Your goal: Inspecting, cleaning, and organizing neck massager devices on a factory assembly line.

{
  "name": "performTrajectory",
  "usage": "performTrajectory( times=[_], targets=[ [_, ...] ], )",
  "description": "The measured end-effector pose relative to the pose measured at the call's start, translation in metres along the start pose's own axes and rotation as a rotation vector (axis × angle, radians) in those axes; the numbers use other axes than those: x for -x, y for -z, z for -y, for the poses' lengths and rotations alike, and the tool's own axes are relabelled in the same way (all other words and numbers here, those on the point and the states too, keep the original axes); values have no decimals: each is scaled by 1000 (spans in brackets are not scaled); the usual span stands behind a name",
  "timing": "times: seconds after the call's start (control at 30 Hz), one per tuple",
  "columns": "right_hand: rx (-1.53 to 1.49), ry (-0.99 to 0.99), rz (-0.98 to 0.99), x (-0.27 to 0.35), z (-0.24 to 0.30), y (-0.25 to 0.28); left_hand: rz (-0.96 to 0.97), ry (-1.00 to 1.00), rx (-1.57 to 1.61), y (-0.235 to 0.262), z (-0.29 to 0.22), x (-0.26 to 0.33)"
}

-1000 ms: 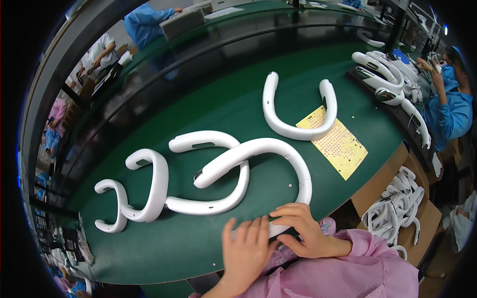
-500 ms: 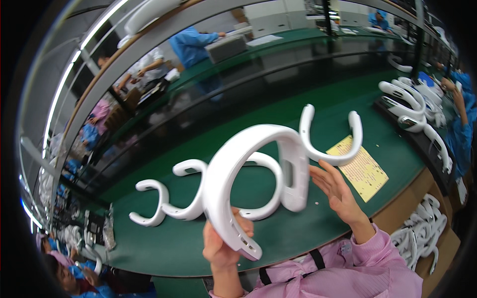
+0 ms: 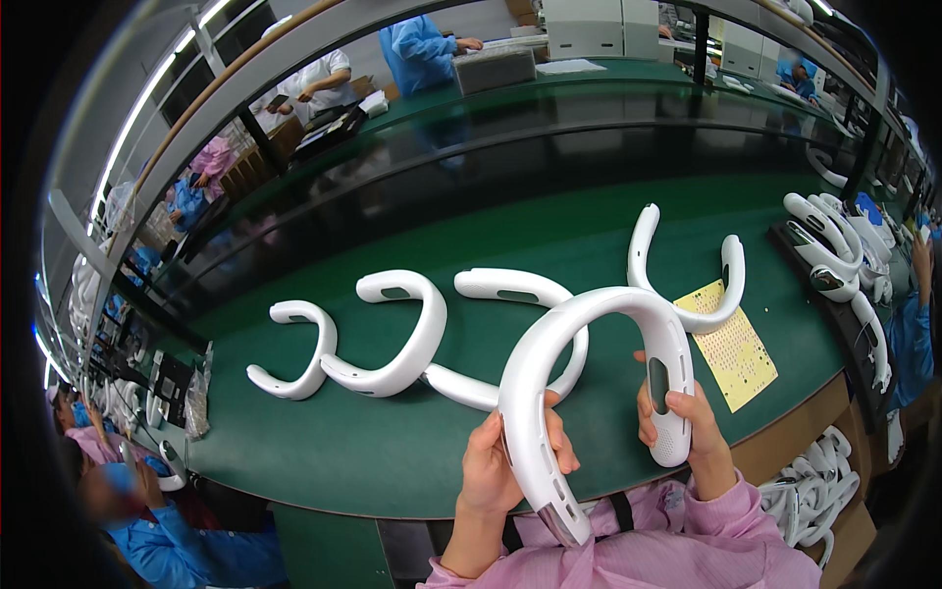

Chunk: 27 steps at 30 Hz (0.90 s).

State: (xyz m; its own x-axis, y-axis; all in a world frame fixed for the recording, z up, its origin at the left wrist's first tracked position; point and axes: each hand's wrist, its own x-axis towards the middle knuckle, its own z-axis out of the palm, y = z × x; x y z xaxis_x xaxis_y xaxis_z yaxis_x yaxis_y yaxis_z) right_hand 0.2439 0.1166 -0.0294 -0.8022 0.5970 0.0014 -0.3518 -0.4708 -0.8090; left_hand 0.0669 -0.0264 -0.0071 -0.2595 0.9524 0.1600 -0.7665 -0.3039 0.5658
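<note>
I hold a white U-shaped plastic neckband (image 3: 589,324) up over the green belt (image 3: 392,442), its arch pointing away from me. My left hand (image 3: 505,466) grips its left arm near the grey-tipped end. My right hand (image 3: 687,432) grips the right arm, which has a dark slot and small holes. Behind it on the belt lie several more white U-shaped neckbands: one at the left (image 3: 294,348), one beside it (image 3: 397,334), one partly hidden behind the held piece (image 3: 520,290), and one at the right (image 3: 687,265).
A yellow perforated sheet (image 3: 736,344) lies on the belt at the right. More white neckbands are stacked on a dark tray (image 3: 834,255) and in a cardboard box (image 3: 824,491). People in blue and pink sit along both sides of the line.
The neckband went from lying on the belt under my hands to being lifted. Since half a second ago it has come lower and closer, with both hands gripping its arms.
</note>
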Motion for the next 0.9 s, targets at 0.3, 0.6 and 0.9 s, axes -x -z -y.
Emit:
performTrajectory(
  times=[0.3, 0.6, 0.9],
  targets=[
    [154, -18, -102, 9, 10, -18, -137, -51, 261, 10, 8, 4],
    [226, -58, -115, 4, 22, -28, 8, -89, 495, 22, 4, -5],
    [-169, -278, -79, -17, -11, -2, -169, -68, -210, -59, -7, -29]
  ],
)
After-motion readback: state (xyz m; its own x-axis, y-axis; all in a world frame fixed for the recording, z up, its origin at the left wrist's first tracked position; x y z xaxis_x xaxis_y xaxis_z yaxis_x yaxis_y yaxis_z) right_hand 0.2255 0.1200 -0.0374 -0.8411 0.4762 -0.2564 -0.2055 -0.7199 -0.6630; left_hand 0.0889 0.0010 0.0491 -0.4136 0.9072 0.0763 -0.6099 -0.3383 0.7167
